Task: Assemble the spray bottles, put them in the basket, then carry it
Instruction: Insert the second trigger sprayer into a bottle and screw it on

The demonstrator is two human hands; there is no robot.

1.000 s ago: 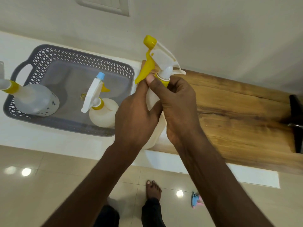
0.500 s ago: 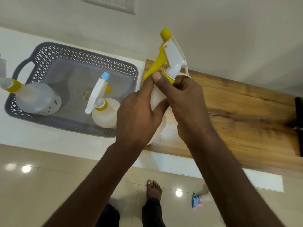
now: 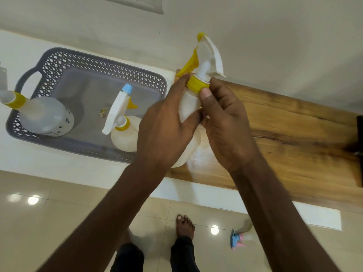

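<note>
Hands (image 3: 196, 122) gripping spray bottle (image 3: 189, 107), yellow collar (image 3: 196, 86) seemingly pinched

Left hand (image 3: 163, 124), right hand (image 3: 225, 122); both curled

My left hand (image 3: 163, 132) wraps the white bottle (image 3: 189, 107) while my right hand (image 3: 225, 122) pinches its yellow collar (image 3: 195, 85) under the trigger head (image 3: 211, 57). Left of my left hand sits the grey basket (image 3: 59, 61) holding two assembled bottles (image 3: 125, 134) (image 3: 45, 116). The wooden board (image 3: 294, 134) lies beneath and right of my right hand.
</note>
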